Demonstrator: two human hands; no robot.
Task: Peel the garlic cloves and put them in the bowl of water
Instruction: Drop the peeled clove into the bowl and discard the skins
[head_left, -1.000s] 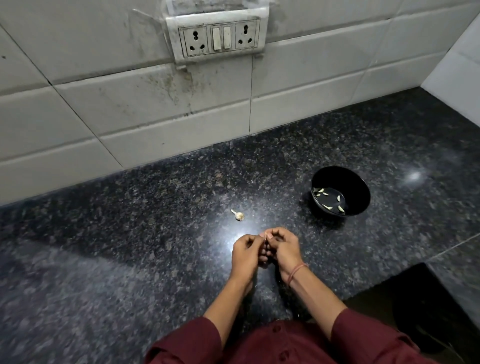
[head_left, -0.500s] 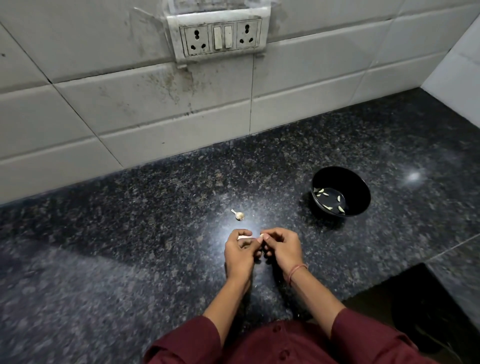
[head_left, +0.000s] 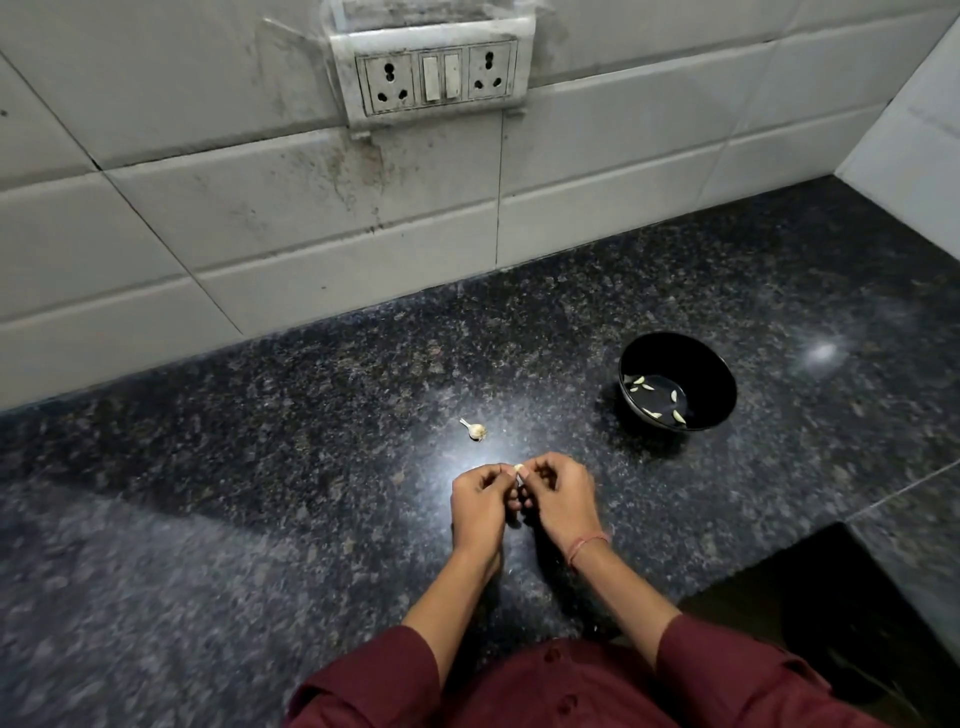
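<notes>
On a dark speckled granite bench (head_left: 260, 467), a small garlic stub with its stalk (head_left: 475, 430) lies alone, just beyond the hands. Nearer the camera, the left grip (head_left: 480, 501) and right grip (head_left: 563, 499) meet above the stone, fingers curled, both pinching one pale garlic clove (head_left: 518, 468) between their fingertips. A red thread (head_left: 587, 545) circles the right wrist. Well to the right stands a black bowl (head_left: 717, 384) of water (head_left: 655, 399), several peeled cloves (head_left: 638, 383) floating inside.
</notes>
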